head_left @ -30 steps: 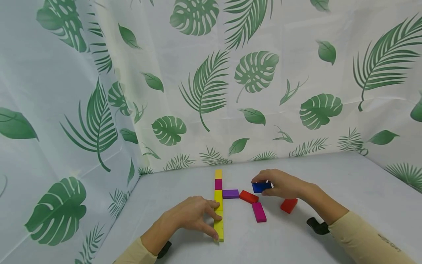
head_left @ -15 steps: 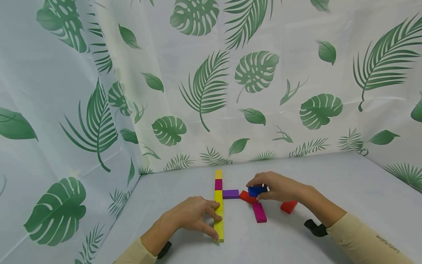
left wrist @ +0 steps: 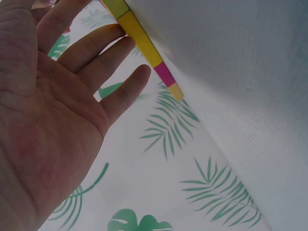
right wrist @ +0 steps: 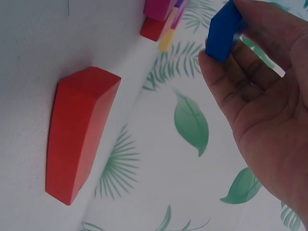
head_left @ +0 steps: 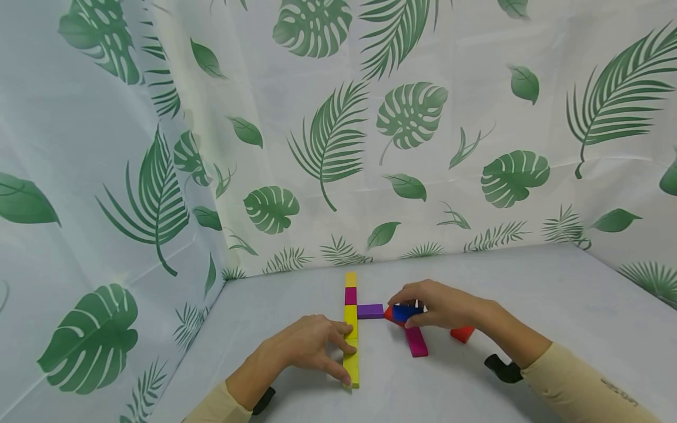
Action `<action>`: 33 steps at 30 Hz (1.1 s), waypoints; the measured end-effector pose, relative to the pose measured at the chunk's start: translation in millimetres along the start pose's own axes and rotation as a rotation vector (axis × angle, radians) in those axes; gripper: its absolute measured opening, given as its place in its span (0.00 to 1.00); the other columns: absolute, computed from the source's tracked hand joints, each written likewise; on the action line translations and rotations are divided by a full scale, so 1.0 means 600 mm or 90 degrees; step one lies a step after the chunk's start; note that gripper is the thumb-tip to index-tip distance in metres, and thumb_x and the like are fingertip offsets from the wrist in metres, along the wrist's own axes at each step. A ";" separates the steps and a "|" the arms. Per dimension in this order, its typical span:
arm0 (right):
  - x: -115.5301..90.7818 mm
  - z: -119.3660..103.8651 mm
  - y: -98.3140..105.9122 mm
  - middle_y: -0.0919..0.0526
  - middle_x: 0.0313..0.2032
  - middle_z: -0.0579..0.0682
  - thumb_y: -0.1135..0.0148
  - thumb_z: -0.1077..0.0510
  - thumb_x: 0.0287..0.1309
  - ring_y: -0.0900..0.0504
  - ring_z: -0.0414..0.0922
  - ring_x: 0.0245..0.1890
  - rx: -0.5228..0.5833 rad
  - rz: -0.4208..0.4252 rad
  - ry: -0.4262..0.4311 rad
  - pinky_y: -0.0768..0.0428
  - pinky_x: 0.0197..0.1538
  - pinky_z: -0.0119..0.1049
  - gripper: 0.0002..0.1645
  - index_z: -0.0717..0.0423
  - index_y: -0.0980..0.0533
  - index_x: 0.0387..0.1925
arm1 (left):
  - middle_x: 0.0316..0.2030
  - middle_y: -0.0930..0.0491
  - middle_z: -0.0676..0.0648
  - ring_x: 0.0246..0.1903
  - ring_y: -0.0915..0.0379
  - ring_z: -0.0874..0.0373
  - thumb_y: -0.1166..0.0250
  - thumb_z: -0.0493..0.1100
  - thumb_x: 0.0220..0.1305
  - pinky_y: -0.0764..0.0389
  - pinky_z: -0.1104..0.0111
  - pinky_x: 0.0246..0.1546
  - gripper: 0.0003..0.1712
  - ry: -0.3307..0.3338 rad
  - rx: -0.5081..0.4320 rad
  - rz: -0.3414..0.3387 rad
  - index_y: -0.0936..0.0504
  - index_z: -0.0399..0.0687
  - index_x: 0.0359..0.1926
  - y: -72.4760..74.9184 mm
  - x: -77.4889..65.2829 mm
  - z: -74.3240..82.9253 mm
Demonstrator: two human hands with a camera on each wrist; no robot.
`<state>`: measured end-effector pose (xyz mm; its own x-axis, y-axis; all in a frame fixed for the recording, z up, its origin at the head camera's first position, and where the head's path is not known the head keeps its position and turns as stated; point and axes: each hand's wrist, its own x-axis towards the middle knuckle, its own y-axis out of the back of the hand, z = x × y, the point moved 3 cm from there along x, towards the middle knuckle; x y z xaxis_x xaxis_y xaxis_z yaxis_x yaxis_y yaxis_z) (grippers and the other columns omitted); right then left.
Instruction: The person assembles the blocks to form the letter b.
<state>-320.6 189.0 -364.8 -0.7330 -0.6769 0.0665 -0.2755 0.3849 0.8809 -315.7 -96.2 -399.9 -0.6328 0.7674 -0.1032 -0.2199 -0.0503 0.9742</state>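
Note:
My right hand [head_left: 441, 304] pinches a blue block [head_left: 406, 311] between thumb and fingers. In the head view the blue block overlaps a red block [head_left: 388, 315], partly hiding it. A magenta block [head_left: 417, 343] lies in front of that red one. The right wrist view shows the blue block [right wrist: 223, 33] at the fingertips, away from the palm. My left hand [head_left: 312, 341] lies with extended, spread fingers along two yellow blocks [head_left: 351, 359], fingertips touching their left side. In the left wrist view its fingers [left wrist: 126, 91] stretch toward the row, holding nothing.
The yellow row continues back with a magenta block [head_left: 351, 295] and a yellow end block [head_left: 351, 278]. A purple block [head_left: 370, 311] extends right from the row to the red block. Another red block [right wrist: 79, 134] lies below the right forearm. Leaf-printed sheeting [head_left: 338, 235] walls the table.
My right hand has moved left and slightly toward me with the blue block, from beyond the red block to over it. The left hand has stayed in place.

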 end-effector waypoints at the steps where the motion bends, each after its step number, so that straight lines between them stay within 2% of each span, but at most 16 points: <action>1: 0.000 -0.001 -0.001 0.15 0.51 0.37 0.26 0.52 0.63 0.19 0.39 0.51 0.002 -0.001 0.003 0.15 0.49 0.33 0.26 0.42 0.19 0.63 | 0.67 0.22 0.59 0.69 0.27 0.60 0.29 0.79 0.49 0.25 0.50 0.67 0.33 0.001 -0.001 0.000 0.13 0.77 0.55 0.000 0.000 0.000; 6: 0.003 -0.003 -0.007 0.15 0.50 0.36 0.26 0.52 0.63 0.19 0.36 0.48 0.011 -0.010 0.014 0.16 0.49 0.31 0.26 0.46 0.18 0.62 | 0.67 0.22 0.59 0.70 0.27 0.61 0.28 0.79 0.49 0.25 0.49 0.68 0.33 0.005 -0.008 0.000 0.13 0.77 0.55 -0.002 0.001 0.000; 13: 0.006 -0.004 -0.014 0.15 0.48 0.35 0.25 0.51 0.62 0.20 0.35 0.47 0.018 -0.024 0.015 0.16 0.49 0.31 0.25 0.39 0.18 0.61 | 0.67 0.22 0.59 0.70 0.28 0.61 0.28 0.79 0.48 0.25 0.49 0.68 0.34 -0.001 -0.007 0.003 0.12 0.77 0.55 -0.003 0.001 -0.001; 21: 0.007 -0.015 -0.021 0.14 0.49 0.34 0.24 0.50 0.61 0.18 0.34 0.48 0.031 -0.044 0.000 0.14 0.52 0.34 0.27 0.44 0.17 0.61 | 0.67 0.22 0.58 0.70 0.28 0.61 0.30 0.80 0.49 0.24 0.50 0.68 0.34 -0.010 0.002 0.004 0.13 0.77 0.56 0.000 0.001 0.000; 33: 0.008 -0.028 -0.035 0.13 0.44 0.31 0.22 0.50 0.59 0.16 0.33 0.45 0.076 -0.086 0.012 0.16 0.52 0.30 0.23 0.42 0.16 0.56 | 0.67 0.22 0.59 0.69 0.27 0.61 0.30 0.80 0.50 0.24 0.49 0.67 0.33 -0.011 -0.001 0.004 0.13 0.78 0.55 0.000 0.000 0.000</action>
<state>-307.8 167.2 -375.4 -0.6727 -0.7390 -0.0382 -0.4429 0.3607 0.8208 -315.7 -95.9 -399.8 -0.6207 0.7784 -0.0936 -0.2169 -0.0557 0.9746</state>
